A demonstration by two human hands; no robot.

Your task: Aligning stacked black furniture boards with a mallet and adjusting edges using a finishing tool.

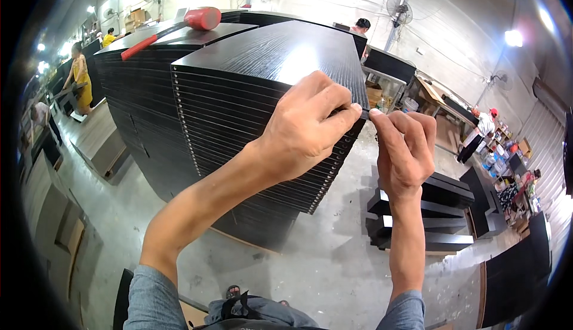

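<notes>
A tall stack of black panels fills the middle of the view, standing on the concrete floor, with its drilled edges facing the person and its long axis running away from them toward the far wall. The top panel lies flat, and its near right corner sits straight ahead of both hands, at chest height. The left hand comes in diagonally from the lower left and lies over that corner, fingers curled and pinched on the panel's edge. The right hand rises just beside it, apart from the stack, thumb and forefinger pressed together on something too small to make out at the corner tip. A red rubber mallet rests on the far-left stack, well apart from both hands.
</notes>
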